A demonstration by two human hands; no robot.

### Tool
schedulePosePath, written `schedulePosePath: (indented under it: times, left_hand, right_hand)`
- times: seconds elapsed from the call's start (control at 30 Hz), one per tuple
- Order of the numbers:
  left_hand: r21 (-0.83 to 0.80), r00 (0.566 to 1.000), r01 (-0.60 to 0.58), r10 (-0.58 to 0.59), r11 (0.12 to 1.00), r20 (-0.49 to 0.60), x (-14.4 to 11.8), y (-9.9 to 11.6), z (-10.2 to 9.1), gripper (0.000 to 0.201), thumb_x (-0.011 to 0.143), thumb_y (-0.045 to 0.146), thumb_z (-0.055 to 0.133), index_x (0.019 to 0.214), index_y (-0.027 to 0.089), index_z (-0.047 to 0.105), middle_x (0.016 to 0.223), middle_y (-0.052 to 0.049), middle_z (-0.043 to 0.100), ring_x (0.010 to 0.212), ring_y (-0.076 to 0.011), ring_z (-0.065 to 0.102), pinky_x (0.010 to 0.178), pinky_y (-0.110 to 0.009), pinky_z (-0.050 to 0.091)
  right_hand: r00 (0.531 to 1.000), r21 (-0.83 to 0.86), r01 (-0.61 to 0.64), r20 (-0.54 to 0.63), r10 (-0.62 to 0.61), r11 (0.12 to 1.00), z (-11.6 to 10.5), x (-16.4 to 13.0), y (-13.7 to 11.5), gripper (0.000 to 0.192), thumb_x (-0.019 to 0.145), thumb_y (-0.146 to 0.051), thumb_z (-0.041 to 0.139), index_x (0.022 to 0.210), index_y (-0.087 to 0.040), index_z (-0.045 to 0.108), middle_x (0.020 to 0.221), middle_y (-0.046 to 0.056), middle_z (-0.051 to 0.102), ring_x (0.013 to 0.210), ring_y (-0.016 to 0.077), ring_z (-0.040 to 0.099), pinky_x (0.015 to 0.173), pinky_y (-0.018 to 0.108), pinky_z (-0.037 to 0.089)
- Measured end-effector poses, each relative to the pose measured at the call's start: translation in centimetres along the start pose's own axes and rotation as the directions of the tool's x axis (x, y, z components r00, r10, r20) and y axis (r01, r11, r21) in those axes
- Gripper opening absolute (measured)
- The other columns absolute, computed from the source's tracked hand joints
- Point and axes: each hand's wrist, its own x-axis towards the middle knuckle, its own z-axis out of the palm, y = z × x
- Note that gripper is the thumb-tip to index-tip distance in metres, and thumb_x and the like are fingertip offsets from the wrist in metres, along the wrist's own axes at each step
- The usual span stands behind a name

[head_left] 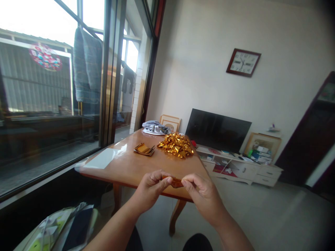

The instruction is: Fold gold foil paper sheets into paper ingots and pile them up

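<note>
My left hand [151, 188] and my right hand [201, 194] meet in front of the wooden table [125, 164], both pinching one small gold foil paper [176, 182] between fingers and thumbs. Most of the paper is hidden by my fingers. Further back on the table lies a pile of folded gold foil pieces [177, 144]. A short stack of flat gold sheets [144, 149] rests to the left of that pile.
A grey-white cloth [155, 128] lies at the table's far end. A sliding glass door [52, 94] runs along the left. A television [218, 129] stands on a low white cabinet [243, 168] against the far wall. Bags [60, 226] lie at lower left.
</note>
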Motion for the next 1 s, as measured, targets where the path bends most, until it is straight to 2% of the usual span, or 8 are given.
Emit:
schedulePosePath:
  times: [0.2, 0.3, 0.37, 0.5, 0.73, 0.9, 1.0]
  left_hand:
    - [0.008, 1.000, 0.026, -0.026, 1.000, -0.017, -0.2, 0.1, -0.2, 0.026, 0.089, 0.040, 0.065, 0.091, 0.015, 0.075, 0.082, -0.006, 0.071, 0.079, -0.0183, 0.062, 0.076, -0.027, 0.048]
    - [-0.010, 0.997, 0.075, -0.075, 0.997, 0.002, -0.2, -0.1, -0.1, 0.029, 0.090, 0.041, 0.064, 0.091, 0.014, 0.074, 0.081, -0.006, 0.070, 0.078, -0.0173, 0.060, 0.075, -0.027, 0.047]
    - [-0.035, 0.994, 0.108, -0.109, 0.993, -0.025, -0.1, -0.3, -0.1, 0.029, 0.088, 0.042, 0.067, 0.087, 0.013, 0.073, 0.079, -0.005, 0.068, 0.076, -0.0161, 0.059, 0.073, -0.026, 0.046]
    - [-0.099, 0.987, 0.125, -0.134, 0.987, -0.092, 0.2, -0.5, -0.1, 0.028, 0.084, 0.040, 0.072, 0.078, 0.013, 0.068, 0.076, -0.003, 0.066, 0.073, -0.0147, 0.056, 0.071, -0.026, 0.043]
    - [-0.155, 0.987, 0.144, -0.153, 0.977, -0.049, 0.2, -0.6, 0.1, 0.032, 0.091, 0.041, 0.062, 0.077, 0.013, 0.065, 0.075, -0.004, 0.065, 0.073, -0.0152, 0.057, 0.075, -0.027, 0.042]
    - [-0.124, 0.978, 0.176, -0.188, 0.977, -0.092, 0.4, -0.9, 0.7, 0.034, 0.089, 0.043, 0.064, 0.072, 0.013, 0.062, 0.068, -0.002, 0.061, 0.066, -0.0125, 0.051, 0.067, -0.024, 0.038]
    - [-0.100, 0.976, 0.179, -0.189, 0.979, -0.103, 0.5, -1.2, 0.9, 0.036, 0.088, 0.044, 0.065, 0.069, 0.013, 0.061, 0.067, -0.001, 0.060, 0.065, -0.0118, 0.050, 0.065, -0.024, 0.037]
  right_hand:
    - [0.989, 0.148, -0.128, 0.091, 0.115, 0.981, -0.2, -0.2, 0.0, 0.029, 0.098, -0.041, 0.053, 0.083, -0.020, 0.066, 0.074, 0.000, 0.061, 0.070, 0.0152, 0.055, 0.066, 0.026, 0.041]
    - [0.982, 0.193, -0.169, 0.121, 0.148, 0.966, -0.3, -0.3, 0.2, 0.032, 0.098, -0.044, 0.052, 0.083, -0.018, 0.063, 0.071, -0.002, 0.054, 0.068, 0.0136, 0.049, 0.064, 0.025, 0.039]
    - [0.977, 0.212, -0.192, 0.134, 0.166, 0.958, -0.3, -0.3, 0.3, 0.032, 0.097, -0.045, 0.053, 0.082, -0.018, 0.062, 0.070, -0.002, 0.051, 0.067, 0.0127, 0.046, 0.063, 0.024, 0.038]
    - [0.963, 0.267, -0.253, 0.166, 0.214, 0.930, -0.3, -0.2, 0.5, 0.034, 0.097, -0.047, 0.054, 0.082, -0.017, 0.062, 0.070, -0.003, 0.051, 0.065, 0.0118, 0.044, 0.060, 0.024, 0.036]
    - [0.907, 0.411, -0.415, 0.260, 0.332, 0.812, 0.3, -0.1, 1.6, 0.040, 0.090, -0.057, 0.058, 0.085, -0.018, 0.064, 0.069, -0.001, 0.056, 0.065, 0.0137, 0.049, 0.062, 0.026, 0.039]
    - [0.886, 0.416, -0.450, 0.317, 0.338, 0.790, 0.4, 0.0, 2.7, 0.040, 0.088, -0.058, 0.061, 0.085, -0.018, 0.064, 0.070, -0.001, 0.056, 0.065, 0.0131, 0.049, 0.062, 0.025, 0.039]
    - [0.903, 0.382, -0.417, 0.279, 0.328, 0.825, 0.4, 0.3, 2.6, 0.038, 0.091, -0.054, 0.059, 0.086, -0.017, 0.064, 0.073, -0.002, 0.056, 0.068, 0.0121, 0.048, 0.064, 0.024, 0.039]
